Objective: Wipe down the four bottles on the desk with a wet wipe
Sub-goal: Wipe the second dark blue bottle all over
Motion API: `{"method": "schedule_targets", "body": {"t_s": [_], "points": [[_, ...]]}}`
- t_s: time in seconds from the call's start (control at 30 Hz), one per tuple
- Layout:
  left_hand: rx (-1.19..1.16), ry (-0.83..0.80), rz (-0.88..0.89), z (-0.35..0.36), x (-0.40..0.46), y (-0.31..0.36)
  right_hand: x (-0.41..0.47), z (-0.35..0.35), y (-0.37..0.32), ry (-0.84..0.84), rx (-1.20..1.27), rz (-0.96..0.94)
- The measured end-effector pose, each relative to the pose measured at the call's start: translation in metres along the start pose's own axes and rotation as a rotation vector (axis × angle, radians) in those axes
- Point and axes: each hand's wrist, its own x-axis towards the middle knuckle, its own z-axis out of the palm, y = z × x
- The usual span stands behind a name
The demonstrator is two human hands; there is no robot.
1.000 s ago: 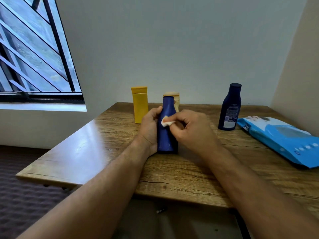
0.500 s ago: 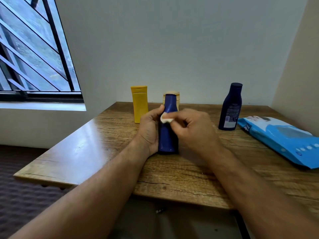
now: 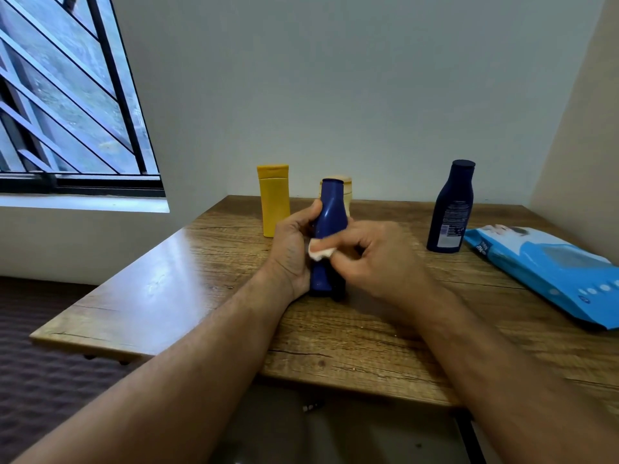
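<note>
Left hand (image 3: 292, 252) grips the upright blue bottle (image 3: 330, 226) mid-desk (image 3: 201, 296); right hand (image 3: 378, 262) pinches a wet wipe (image 3: 320, 252) against its side — yellow bottle (image 3: 274, 199) just behind, navy bottle (image 3: 450, 209) well apart right, beside the wipes pack (image 3: 552, 272) at the desk's right edge

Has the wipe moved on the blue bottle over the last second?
Yes. The wipe, pinched by the right hand, moved down from near the blue bottle neck to mid-body.
</note>
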Motion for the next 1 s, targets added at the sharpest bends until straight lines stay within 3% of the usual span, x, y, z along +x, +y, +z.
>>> {"method": "schedule_targets", "body": {"t_s": [0.1, 0.17, 0.37, 0.43, 0.57, 0.63, 0.8, 0.9, 1.0], "points": [[0.024, -0.039, -0.042, 0.002, -0.002, -0.002, 0.003, -0.002, 0.003, 0.241, 0.020, -0.013], [0.030, -0.039, -0.038, 0.001, -0.001, -0.001, 0.002, -0.004, 0.004, 0.205, 0.009, -0.024], [0.015, -0.017, 0.052, -0.002, -0.002, 0.000, -0.002, -0.003, 0.003, -0.129, 0.030, -0.046], [0.024, -0.044, 0.055, -0.003, 0.000, 0.001, -0.002, -0.003, 0.002, -0.090, 0.023, -0.056], [0.037, -0.118, 0.002, -0.002, 0.000, -0.002, 0.003, -0.004, 0.004, 0.199, -0.025, -0.096], [0.058, -0.103, 0.007, -0.003, 0.002, -0.001, 0.003, -0.003, 0.004, 0.176, -0.010, -0.112], [-0.049, -0.053, 0.057, -0.010, 0.011, 0.001, 0.000, -0.002, 0.006, -0.080, 0.038, -0.107], [-0.073, -0.037, 0.081, -0.010, 0.012, 0.002, 0.000, -0.003, 0.005, -0.065, -0.007, -0.111], [-0.104, -0.040, 0.066, -0.011, 0.010, 0.004, 0.001, -0.005, 0.003, 0.109, -0.079, -0.084]]}}
